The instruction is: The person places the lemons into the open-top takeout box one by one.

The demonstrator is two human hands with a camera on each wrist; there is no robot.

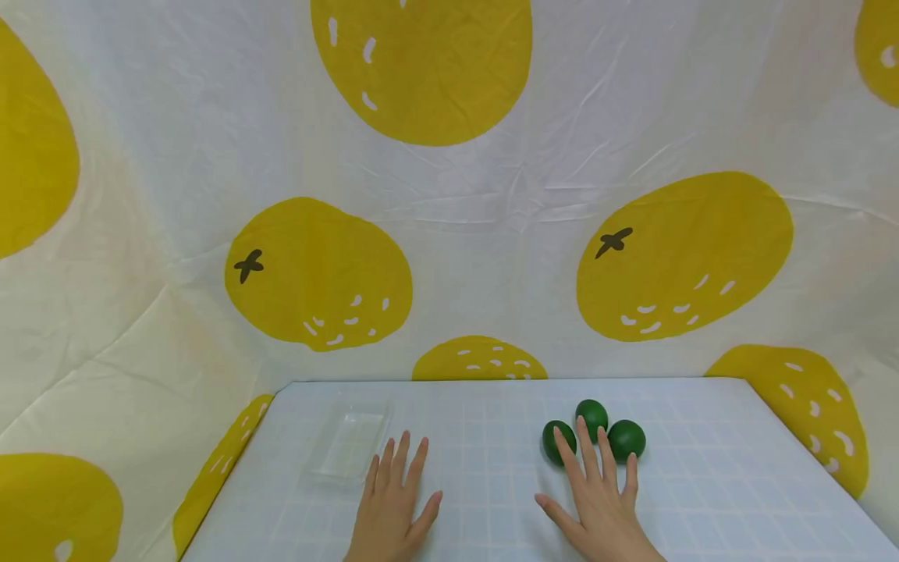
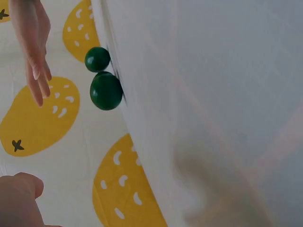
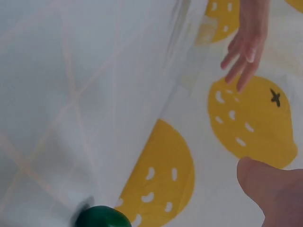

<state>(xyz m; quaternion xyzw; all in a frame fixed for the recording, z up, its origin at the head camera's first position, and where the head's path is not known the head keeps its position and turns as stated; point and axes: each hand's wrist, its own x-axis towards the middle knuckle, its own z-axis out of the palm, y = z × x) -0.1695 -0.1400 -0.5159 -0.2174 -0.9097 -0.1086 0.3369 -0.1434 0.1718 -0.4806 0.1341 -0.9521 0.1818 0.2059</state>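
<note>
Three dark green balls sit in a tight group on the right part of the table: a left ball [image 1: 551,443], a back ball [image 1: 592,414] and a right ball [image 1: 627,440]. My right hand [image 1: 597,499] hovers with spread, straight fingers just in front of them, its fingertips overlapping the balls in the head view. To the left, my left hand [image 1: 392,499] is held over the table with fingers spread and nothing in its grasp. Close beyond it lies a clear plastic tray [image 1: 326,445]. In the right wrist view, one green ball [image 3: 104,217] shows at the bottom edge.
The table [image 1: 485,484] has a pale blue cloth with a white grid. Behind it and at both sides hangs a white curtain [image 1: 492,273] printed with large yellow fruit, meeting the table's back edge.
</note>
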